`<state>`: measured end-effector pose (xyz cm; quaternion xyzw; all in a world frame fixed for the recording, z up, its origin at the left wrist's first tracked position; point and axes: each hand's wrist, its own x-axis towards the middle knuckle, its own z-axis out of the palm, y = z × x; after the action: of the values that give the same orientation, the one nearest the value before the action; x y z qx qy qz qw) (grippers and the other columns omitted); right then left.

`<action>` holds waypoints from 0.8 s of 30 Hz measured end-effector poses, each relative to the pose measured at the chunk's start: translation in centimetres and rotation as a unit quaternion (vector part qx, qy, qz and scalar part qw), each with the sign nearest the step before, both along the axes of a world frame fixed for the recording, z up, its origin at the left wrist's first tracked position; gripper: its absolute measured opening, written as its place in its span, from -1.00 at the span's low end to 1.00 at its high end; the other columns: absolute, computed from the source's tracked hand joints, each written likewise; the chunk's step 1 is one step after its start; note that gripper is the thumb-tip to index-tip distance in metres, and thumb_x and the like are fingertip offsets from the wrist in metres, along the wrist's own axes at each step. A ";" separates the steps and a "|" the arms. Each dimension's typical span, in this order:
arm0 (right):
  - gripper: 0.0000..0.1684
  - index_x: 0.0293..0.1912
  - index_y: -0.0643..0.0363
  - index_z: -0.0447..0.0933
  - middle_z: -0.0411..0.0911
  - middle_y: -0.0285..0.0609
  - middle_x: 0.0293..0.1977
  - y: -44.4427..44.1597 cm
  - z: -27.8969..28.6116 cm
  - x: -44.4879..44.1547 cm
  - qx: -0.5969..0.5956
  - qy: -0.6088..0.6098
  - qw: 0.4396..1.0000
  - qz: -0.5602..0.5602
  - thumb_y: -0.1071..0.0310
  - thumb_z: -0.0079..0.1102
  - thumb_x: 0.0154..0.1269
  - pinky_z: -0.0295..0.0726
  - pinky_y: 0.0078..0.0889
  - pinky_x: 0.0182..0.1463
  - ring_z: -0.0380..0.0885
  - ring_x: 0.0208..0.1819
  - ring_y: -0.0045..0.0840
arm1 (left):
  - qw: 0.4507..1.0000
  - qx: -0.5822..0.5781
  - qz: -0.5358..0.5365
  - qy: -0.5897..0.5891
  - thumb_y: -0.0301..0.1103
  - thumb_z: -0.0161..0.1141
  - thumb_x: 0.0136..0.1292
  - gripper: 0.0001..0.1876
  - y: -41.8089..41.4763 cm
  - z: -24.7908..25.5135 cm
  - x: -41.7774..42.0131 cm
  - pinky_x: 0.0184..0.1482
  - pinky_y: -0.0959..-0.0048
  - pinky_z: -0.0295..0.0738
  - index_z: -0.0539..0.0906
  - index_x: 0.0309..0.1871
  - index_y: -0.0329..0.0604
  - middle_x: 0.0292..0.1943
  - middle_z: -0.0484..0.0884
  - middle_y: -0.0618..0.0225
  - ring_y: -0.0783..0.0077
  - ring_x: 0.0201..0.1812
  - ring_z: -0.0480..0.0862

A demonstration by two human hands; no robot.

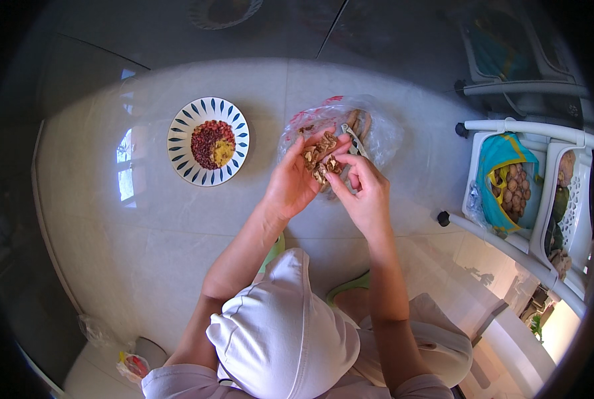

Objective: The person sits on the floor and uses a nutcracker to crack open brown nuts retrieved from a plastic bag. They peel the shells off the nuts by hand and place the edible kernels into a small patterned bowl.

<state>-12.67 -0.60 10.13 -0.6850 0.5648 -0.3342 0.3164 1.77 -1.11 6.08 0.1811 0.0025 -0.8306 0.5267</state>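
Note:
Several walnut pieces (pixel 320 154) lie in the cupped palm of my left hand (pixel 293 182). My right hand (pixel 364 192) pinches one piece of walnut (pixel 333 163) between thumb and forefinger, against the others. Below both hands a clear plastic bag (pixel 384 132) with red print is spread on the floor. A metal hinged tool (pixel 354 138), perhaps a nutcracker, rests on it beside some long brown things (pixel 360 122); my right hand partly covers that tool. To the left stands a white plate (pixel 182 164) with dark blue leaf marks, holding red beans or peanuts and a yellow heap of grain.
At the right is a white wheeled rack (pixel 531 130) with baskets. A turquoise bag (pixel 487 154) of whole walnuts (pixel 516 192) sits in one; vegetables (pixel 560 204) fill another. Dark glossy cabinet fronts (pixel 257 42) border the tiled floor (pixel 177 209). A small bin (pixel 149 351) stands at lower left.

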 end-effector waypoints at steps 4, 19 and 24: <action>-0.70 -0.16 0.21 0.58 0.47 -0.27 -0.52 -0.2 0.1 -0.4 0.004 -0.004 1.000 0.005 0.46 0.44 0.08 0.36 -0.48 -0.53 0.30 -0.62 -0.62 | 0.998 0.018 0.011 0.060 0.05 -0.27 0.54 -0.38 0.0 -0.2 0.1 0.43 0.14 0.26 0.27 0.43 -0.24 0.40 0.33 0.00 0.11 0.46 0.27; -0.88 -0.21 0.22 0.60 0.58 -0.24 -0.44 -1.1 -0.3 -0.5 -0.014 -0.070 0.997 -0.017 0.49 0.31 0.24 0.45 -0.54 -0.50 0.50 -0.53 -0.65 | 0.991 0.023 0.016 0.129 0.16 -0.28 0.51 -0.31 -0.2 0.2 -0.1 0.51 0.15 0.09 0.23 0.45 -0.23 0.49 0.16 -0.01 0.07 0.51 0.17; -0.72 -0.24 0.17 0.57 0.38 -0.31 -0.59 -0.3 0.7 -0.4 -0.045 0.036 0.997 0.056 0.43 0.48 0.04 0.31 -0.53 -0.55 0.30 -0.61 -0.64 | 0.988 0.033 0.034 0.145 0.15 -0.28 0.52 -0.32 -0.2 -0.3 0.0 0.51 0.12 0.07 0.20 0.47 -0.20 0.50 0.14 0.00 0.08 0.52 0.14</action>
<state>-13.03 -0.94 10.80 -0.7408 0.5210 -0.3157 0.2831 1.81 -1.36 5.74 0.0756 0.1122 -0.8292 0.5423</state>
